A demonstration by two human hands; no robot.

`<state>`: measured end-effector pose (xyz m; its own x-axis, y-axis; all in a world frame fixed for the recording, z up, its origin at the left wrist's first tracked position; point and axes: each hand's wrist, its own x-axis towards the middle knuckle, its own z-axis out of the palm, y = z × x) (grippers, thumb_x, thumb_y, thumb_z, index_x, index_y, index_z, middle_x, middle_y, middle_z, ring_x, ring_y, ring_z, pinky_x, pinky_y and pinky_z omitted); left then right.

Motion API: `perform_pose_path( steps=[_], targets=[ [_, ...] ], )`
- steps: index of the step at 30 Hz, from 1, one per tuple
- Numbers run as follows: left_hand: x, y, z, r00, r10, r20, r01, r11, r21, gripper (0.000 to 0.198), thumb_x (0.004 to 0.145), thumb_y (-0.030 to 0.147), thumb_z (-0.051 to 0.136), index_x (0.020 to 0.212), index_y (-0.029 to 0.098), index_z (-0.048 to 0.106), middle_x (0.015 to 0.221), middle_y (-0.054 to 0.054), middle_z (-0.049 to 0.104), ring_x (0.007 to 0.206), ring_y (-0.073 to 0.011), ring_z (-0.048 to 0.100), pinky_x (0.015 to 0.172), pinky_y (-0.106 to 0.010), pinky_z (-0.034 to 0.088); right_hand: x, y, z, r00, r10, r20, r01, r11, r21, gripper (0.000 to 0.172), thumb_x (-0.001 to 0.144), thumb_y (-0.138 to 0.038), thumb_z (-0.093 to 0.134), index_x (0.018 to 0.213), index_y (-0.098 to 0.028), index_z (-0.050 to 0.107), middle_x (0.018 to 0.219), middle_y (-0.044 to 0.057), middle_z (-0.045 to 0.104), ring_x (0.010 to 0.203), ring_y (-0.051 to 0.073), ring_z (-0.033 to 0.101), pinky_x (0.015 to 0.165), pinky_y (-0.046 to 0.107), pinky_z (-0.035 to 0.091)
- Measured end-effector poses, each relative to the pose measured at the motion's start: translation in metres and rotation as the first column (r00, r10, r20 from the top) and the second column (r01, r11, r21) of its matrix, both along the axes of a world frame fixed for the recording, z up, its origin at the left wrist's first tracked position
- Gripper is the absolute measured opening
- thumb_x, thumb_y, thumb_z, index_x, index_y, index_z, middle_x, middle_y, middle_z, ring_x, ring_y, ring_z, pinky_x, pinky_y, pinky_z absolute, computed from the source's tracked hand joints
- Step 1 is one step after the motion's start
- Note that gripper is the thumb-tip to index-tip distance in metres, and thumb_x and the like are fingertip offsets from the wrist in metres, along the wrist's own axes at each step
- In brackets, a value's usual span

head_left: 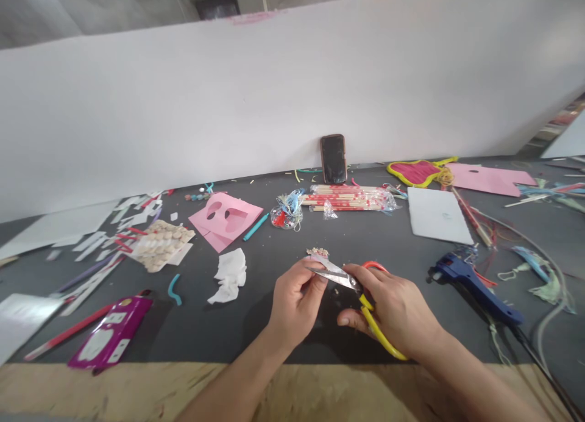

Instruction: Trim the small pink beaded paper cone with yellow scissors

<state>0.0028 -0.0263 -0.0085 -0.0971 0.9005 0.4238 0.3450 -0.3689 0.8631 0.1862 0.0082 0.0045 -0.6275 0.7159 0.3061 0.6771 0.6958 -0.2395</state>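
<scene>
My right hand (393,309) grips scissors (340,276) with yellow and red handles, the metal blades pointing left. My left hand (295,300) is curled with its fingertips pinched at the blade tips, holding something too small to make out. A small pile of beige crumbs (317,252) lies on the dark mat just beyond the blades. A crumpled white tissue (230,275) sits to the left of my left hand.
A blue glue gun (475,288) with its cable lies to the right. A phone (333,158) leans on the white wall. Striped sticks in a bag (350,197), pink cut paper (225,219), a white sheet (437,215) and a magenta package (111,333) lie around.
</scene>
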Motion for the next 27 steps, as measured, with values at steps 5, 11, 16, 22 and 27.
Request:
perform_pose_path(
  steps=[5,11,16,22,27],
  targets=[
    [-0.0006,0.0009,0.0030,1.000,0.003,-0.008,-0.003,0.999,-0.040,0.015,0.088,0.023,0.051,0.077,0.018,0.059,0.079,-0.003,0.064,0.075,-0.0150,0.062,0.066,-0.023,0.049,-0.0020,-0.0014,-0.0034,1.000,-0.006,0.011,0.006,1.000,-0.025,0.053,0.088,-0.063,0.034,0.109,-0.018,0.054,0.073,0.005,0.066,0.057,0.018,0.062,0.050,0.025,0.038],
    [0.0010,-0.0006,0.0028,0.999,0.030,-0.034,-0.032,0.997,-0.072,0.019,0.088,0.023,0.051,0.072,0.018,0.058,0.070,0.000,0.058,0.063,-0.0116,0.055,0.058,-0.020,0.044,-0.0010,-0.0049,-0.0035,0.998,-0.045,0.052,0.047,0.998,-0.039,0.045,0.091,-0.058,0.031,0.096,-0.021,0.056,0.062,0.000,0.062,0.049,0.016,0.059,0.044,0.024,0.031],
    [0.0022,-0.0020,0.0057,0.997,0.049,-0.053,-0.054,0.995,-0.085,0.018,0.087,0.024,0.052,0.072,0.017,0.058,0.068,0.001,0.055,0.058,-0.0100,0.049,0.055,-0.019,0.042,-0.0010,-0.0040,-0.0058,0.994,-0.086,0.072,0.086,0.996,0.015,0.042,0.093,-0.055,0.030,0.090,-0.022,0.056,0.061,0.000,0.061,0.048,0.016,0.058,0.043,0.024,0.027],
    [0.0015,0.0011,0.0037,0.995,0.096,-0.008,-0.096,0.987,-0.130,0.009,0.085,0.024,0.056,0.084,0.018,0.061,0.079,-0.001,0.064,0.066,-0.0121,0.059,0.061,-0.021,0.047,0.0006,0.0004,-0.0067,0.996,-0.082,0.047,0.082,0.996,0.019,0.044,0.090,-0.058,0.036,0.104,-0.020,0.056,0.066,0.001,0.064,0.051,0.016,0.057,0.046,0.024,0.031],
    [0.0000,0.0012,0.0007,0.995,0.103,0.014,-0.101,0.991,-0.091,0.010,0.085,0.024,0.056,0.080,0.017,0.061,0.081,-0.002,0.066,0.070,-0.0133,0.062,0.061,-0.021,0.049,0.0007,0.0006,-0.0020,0.999,-0.040,0.006,0.040,0.999,0.031,0.059,0.083,-0.068,0.039,0.110,-0.017,0.055,0.073,0.006,0.066,0.058,0.017,0.060,0.051,0.025,0.038]
  ],
)
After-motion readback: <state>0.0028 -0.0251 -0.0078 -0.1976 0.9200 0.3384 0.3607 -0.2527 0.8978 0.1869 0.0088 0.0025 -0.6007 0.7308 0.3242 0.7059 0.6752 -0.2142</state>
